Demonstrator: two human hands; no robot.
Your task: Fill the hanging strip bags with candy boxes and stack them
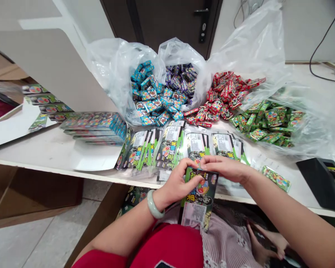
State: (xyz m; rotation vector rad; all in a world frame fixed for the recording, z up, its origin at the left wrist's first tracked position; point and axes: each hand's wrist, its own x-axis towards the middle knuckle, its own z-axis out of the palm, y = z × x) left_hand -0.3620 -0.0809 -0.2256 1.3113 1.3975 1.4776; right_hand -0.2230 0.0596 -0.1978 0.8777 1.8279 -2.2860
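Observation:
My left hand (176,183) and my right hand (226,168) both grip the top edge of a green printed packet (201,197) held upright over my lap, just in front of the white table's (53,150) front edge. The fingers of both hands are pinched on the packet's upper rim. A pale green bangle (154,206) sits on my left wrist. A row of matching flat packets (181,145) lies fanned on the table right behind my hands.
Clear plastic bags hold small candy boxes: blue (147,96), purple (181,80), red (225,95), green (268,123). Filled packets are stacked (96,124) at left. One loose green box (276,178) and a black tape dispenser (322,182) sit at right.

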